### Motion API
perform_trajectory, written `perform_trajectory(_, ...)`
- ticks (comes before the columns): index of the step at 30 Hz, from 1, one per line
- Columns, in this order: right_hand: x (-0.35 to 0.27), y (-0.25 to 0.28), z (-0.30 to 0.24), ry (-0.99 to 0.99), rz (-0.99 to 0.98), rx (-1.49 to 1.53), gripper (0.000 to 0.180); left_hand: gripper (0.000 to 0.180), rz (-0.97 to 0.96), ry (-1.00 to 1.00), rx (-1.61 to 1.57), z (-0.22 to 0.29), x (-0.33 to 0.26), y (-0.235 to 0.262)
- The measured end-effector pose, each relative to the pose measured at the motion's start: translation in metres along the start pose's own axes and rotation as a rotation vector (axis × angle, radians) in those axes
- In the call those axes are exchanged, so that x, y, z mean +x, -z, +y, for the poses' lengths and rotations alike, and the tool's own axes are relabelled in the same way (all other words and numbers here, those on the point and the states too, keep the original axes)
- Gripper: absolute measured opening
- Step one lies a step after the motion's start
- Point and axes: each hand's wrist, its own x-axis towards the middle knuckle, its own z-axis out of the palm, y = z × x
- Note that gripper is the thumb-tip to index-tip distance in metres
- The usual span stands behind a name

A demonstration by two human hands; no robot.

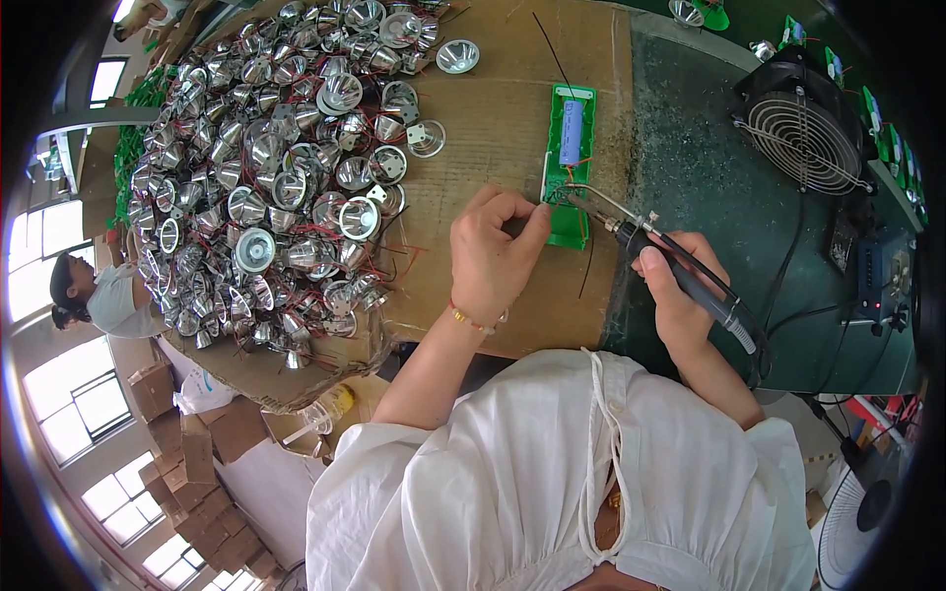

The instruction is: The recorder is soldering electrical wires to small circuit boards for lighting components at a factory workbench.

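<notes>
On the cardboard lies a long green plastic housing [567,231], with a blue cylindrical battery [571,133] in its far half. Red wires and a small green circuit board [562,192] show below the battery. My right hand [685,281] is wrapped round a black soldering iron [695,286], whose tip reaches over the board. A thin metal tube [613,203] runs along the iron toward the same spot. At the housing's left edge, my left hand [498,241] has thumb and forefinger pinched together; whatever they grip is too small to make out.
A large heap of silver reflector cups [266,187] with red wires fills the left side. One loose reflector [457,56] lies near the top. To the right stand a black fan [803,138] with a wire guard and a blue control box [884,276]. Several green housings line the far right.
</notes>
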Motion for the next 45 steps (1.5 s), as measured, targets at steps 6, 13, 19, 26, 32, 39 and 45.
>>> perform_trajectory(6, 0.0, 0.003, 0.001, -0.004, -0.039, -0.043, 0.014, 0.012, 0.005, -0.006, 0.008, 0.001, 0.0, 0.0)
perform_trajectory(13, -0.003, 0.006, -0.005, 0.03, -0.087, -0.16, 0.015, 0.012, 0.007, -0.003, 0.004, 0.001, 0.0, -0.001)
perform_trajectory(19, -0.003, 0.009, -0.001, 0.095, 0.035, -0.013, 0.015, 0.012, 0.008, -0.016, 0.008, 0.001, 0.001, 0.0)
perform_trajectory(26, -0.007, 0.017, -0.001, 0.037, 0.028, 0.032, 0.016, 0.012, 0.002, 0.005, 0.009, 0.0, 0.0, -0.002)
perform_trajectory(32, -0.009, 0.023, 0.002, 0.006, 0.063, 0.082, 0.015, 0.012, -0.004, 0.027, 0.015, 0.002, -0.001, -0.001)
perform_trajectory(39, -0.004, 0.028, -0.002, -0.043, 0.082, 0.12, 0.016, 0.013, -0.033, 0.043, 0.084, 0.007, 0.002, 0.005)
perform_trajectory(45, 0.0, 0.051, 0.004, -0.076, 0.21, 0.154, 0.015, 0.016, -0.438, 0.128, 0.262, 0.015, 0.028, 0.021)
